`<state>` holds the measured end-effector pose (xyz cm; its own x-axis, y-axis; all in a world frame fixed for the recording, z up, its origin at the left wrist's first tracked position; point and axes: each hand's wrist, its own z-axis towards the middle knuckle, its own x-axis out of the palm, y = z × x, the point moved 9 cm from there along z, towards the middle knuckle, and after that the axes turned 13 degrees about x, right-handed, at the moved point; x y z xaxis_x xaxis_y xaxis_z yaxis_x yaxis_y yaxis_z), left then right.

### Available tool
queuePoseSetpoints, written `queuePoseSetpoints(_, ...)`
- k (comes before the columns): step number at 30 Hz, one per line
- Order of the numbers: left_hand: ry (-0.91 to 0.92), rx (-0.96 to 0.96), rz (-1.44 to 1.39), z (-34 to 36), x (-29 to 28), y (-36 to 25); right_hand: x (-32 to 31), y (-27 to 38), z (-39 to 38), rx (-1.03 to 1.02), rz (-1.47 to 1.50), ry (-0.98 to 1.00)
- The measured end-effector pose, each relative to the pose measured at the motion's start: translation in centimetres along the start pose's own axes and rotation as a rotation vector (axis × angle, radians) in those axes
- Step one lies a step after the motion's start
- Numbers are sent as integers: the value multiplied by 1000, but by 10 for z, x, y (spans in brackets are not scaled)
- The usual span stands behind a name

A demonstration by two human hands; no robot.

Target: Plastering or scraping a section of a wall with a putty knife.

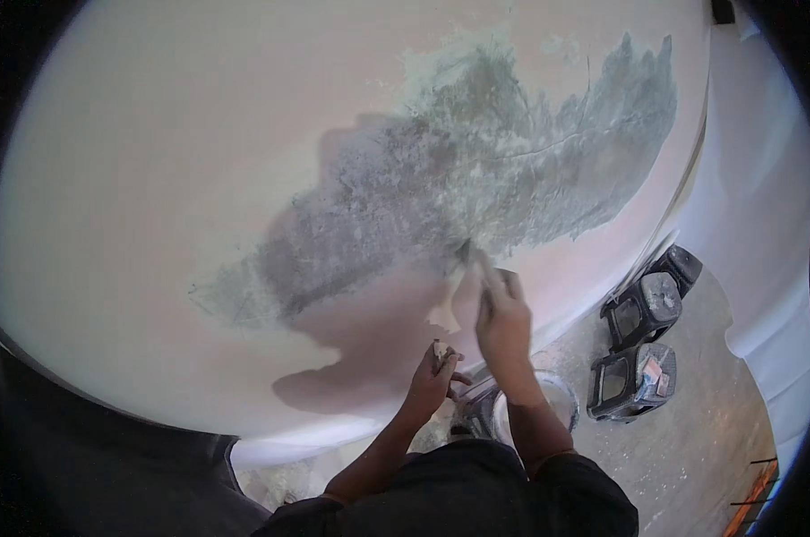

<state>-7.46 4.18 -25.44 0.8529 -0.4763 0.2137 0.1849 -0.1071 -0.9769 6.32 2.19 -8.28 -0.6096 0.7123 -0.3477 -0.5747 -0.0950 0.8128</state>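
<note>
My right hand is closed around the handle of a putty knife. The knife's dark blade meets the lower edge of a rough grey patch on a broad, pale pinkish wall. Lower and to the left, my left hand is closed with its fingers pinched on a small whitish piece, whose kind I cannot make out. That hand stays a little apart from the patch. My shadow covers the patch's left part and the wall beneath it.
Below my right forearm stands a round white bucket, partly hidden by the arm. Several dark, paint-spattered plastic stools stand on the concrete floor at right, one bearing small items. White sheeting hangs beyond them. Dark material fills the lower left.
</note>
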Motion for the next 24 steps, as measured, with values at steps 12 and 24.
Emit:
queuePoseSetpoints(12, 87, -77, 73, -23, -10, 18, 42, -5, -33, -49, -153, 246)
queuePoseSetpoints(24, 94, 49, 10, -26, 9, -7, 62, -64, -28, 565, 848, 400)
